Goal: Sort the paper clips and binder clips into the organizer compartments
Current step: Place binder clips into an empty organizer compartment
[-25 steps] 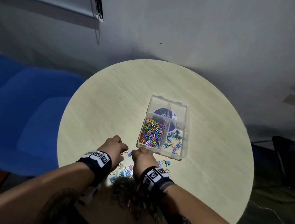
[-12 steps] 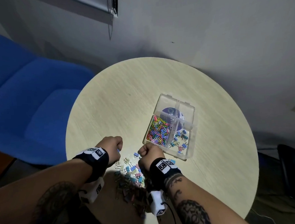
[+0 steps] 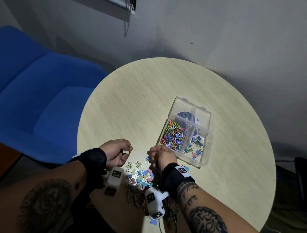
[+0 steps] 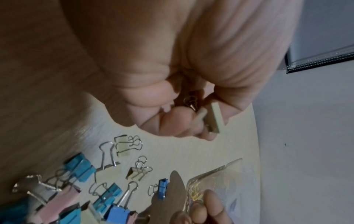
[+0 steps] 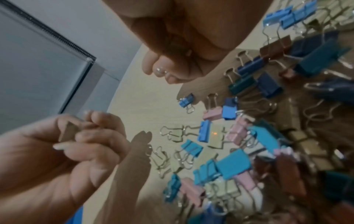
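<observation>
A blue upholstered chair [image 3: 34,97] stands off the left edge of the round table [image 3: 131,103], and a grey wall with a window blind [image 3: 119,3] rises behind its far edge. The far and left parts of the tabletop lie bare, as does the right rim beyond the organizer. The clear organizer [image 3: 206,159] sits right of centre with its lid open toward the far edge: coloured paper clips [image 3: 172,135] fill its near-left compartment, a few small binder clips [image 3: 194,148] lie in the near-right one. At the near edge, between both forearms, spreads the pile of loose binder clips [image 3: 139,176] (blue, teal, pink and cream, handles tangled), just beside the organizer's near-left corner. The left hand [image 3: 115,153] hangs above the pile's left fringe, fingers curled round a cream binder clip [image 4: 210,118]. The right hand [image 3: 160,155] is raised beside the organizer's near-left corner, fingers curled inward; whether it holds anything cannot be told.
</observation>
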